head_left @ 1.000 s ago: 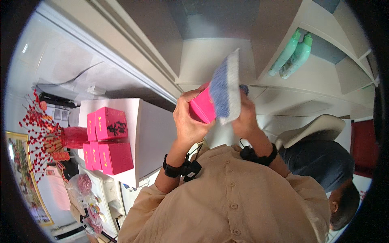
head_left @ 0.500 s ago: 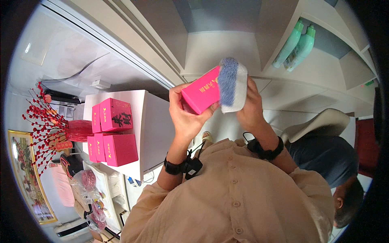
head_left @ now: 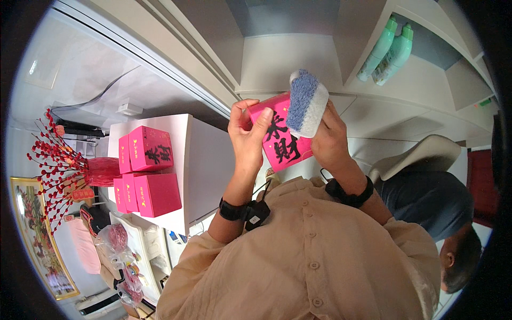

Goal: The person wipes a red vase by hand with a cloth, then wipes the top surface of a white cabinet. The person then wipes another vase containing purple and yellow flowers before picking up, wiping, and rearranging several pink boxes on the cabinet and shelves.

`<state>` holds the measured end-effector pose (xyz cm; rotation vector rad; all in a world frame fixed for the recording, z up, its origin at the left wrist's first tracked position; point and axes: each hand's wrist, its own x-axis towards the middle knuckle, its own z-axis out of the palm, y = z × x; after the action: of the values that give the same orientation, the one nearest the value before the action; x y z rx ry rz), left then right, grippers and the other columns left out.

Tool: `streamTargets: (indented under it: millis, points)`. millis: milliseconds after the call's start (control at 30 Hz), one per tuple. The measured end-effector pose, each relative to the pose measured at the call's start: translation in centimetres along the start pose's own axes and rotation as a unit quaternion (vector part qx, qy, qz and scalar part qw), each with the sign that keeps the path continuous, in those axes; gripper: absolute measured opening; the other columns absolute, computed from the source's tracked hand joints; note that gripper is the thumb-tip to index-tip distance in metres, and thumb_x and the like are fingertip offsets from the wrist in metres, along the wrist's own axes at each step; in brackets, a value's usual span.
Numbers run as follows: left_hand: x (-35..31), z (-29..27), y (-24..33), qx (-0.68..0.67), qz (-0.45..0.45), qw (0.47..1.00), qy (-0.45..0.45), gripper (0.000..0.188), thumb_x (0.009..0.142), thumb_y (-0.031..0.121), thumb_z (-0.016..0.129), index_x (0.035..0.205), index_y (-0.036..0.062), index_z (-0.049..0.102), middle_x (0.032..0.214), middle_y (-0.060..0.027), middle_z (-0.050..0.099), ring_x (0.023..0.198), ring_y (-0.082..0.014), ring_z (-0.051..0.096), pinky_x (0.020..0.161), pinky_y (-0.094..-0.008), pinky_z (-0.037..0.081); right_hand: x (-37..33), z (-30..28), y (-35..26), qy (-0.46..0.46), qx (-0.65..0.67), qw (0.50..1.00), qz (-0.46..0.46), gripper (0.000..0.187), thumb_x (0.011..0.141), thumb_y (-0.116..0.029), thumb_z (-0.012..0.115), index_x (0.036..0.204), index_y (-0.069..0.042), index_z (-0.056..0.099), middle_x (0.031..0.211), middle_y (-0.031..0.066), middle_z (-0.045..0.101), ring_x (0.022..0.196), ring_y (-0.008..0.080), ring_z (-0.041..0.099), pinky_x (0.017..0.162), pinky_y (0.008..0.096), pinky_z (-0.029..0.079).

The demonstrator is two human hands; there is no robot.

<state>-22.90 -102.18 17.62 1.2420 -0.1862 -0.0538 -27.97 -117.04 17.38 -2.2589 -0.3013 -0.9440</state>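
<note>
A bright pink box (head_left: 276, 152) with black brush lettering is held up in front of my chest. My left hand (head_left: 248, 140) grips its left side, thumb over the lettered face and fingers behind. In my right hand (head_left: 332, 140) is a blue and white striped cloth (head_left: 305, 106), pressed against the box's upper right part and covering some of it. The right fingers are partly hidden behind the cloth.
Several similar pink boxes (head_left: 154, 194) are stacked on a white cabinet (head_left: 188, 160) at left, beside a red vase (head_left: 104, 172) of berry branches. Two green bottles (head_left: 393, 56) stand in the shelf unit (head_left: 290, 58) ahead. At right, a person (head_left: 426, 197) sits by a pale chair (head_left: 418, 157).
The box has been turned so its lettered face now shows. My left thumb has moved up onto that face, and the cloth has shifted slightly upward with my right hand.
</note>
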Motion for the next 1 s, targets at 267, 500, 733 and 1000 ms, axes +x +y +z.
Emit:
streamTargets:
  millis: [267, 500, 733, 1000]
  points:
    - [1.1, -0.3, -0.8, 0.001, -0.027, 0.997, 0.073, 0.021, 0.085, 0.02, 0.061, 0.095, 0.0039, 0.053, 0.078, 0.0, 0.054, 0.068, -0.0048, 0.045, 0.065, -0.0201, 0.038, -1.2, 0.9, -3.2, -0.119, 0.026, 0.986, -0.116, 0.025, 0.068, -0.009, 0.054, 0.087, 0.007, 0.06, 0.106, 0.0173, 0.056, 0.111, 0.0334, 0.049, 0.101, 0.0455, 0.033]
    - [1.8, -1.6, 0.8, -0.03, -0.012, 0.997, 0.073, 0.021, 0.087, 0.025, 0.059, 0.089, 0.0047, 0.051, 0.08, -0.0014, 0.054, 0.069, -0.0062, 0.052, 0.061, -0.0206, 0.045, -1.6, 0.0, -1.1, -0.129, 0.022, 0.985, -0.108, 0.027, 0.07, -0.004, 0.053, 0.094, 0.003, 0.059, 0.107, 0.0173, 0.056, 0.111, 0.0326, 0.049, 0.101, 0.0447, 0.034]
    - [1.5, -2.2, 0.4, -0.119, -0.044, 0.986, 0.11, 0.024, 0.085, 0.024, 0.061, 0.092, 0.0045, 0.05, 0.083, -0.0052, 0.057, 0.071, -0.0096, 0.055, 0.062, -0.0239, 0.047, -3.3, 0.4, -0.7, -0.005, 0.33, 0.915, 0.232, 0.019, 0.081, 0.001, 0.05, 0.098, 0.002, 0.057, 0.094, 0.0122, 0.061, 0.081, 0.0196, 0.058, 0.072, 0.0306, 0.046]
    - [0.8, -2.3, -0.1, -0.295, -0.173, 0.933, 0.109, 0.045, 0.091, 0.044, 0.041, 0.115, 0.007, 0.05, 0.111, -0.0083, 0.058, 0.1, -0.0218, 0.057, 0.087, -0.0365, 0.046, -4.4, 1.3, -0.5, 0.047, 0.423, 0.846, 0.322, 0.019, 0.083, -0.005, 0.052, 0.1, 0.002, 0.056, 0.094, 0.0092, 0.061, 0.087, 0.0181, 0.058, 0.077, 0.0316, 0.045]
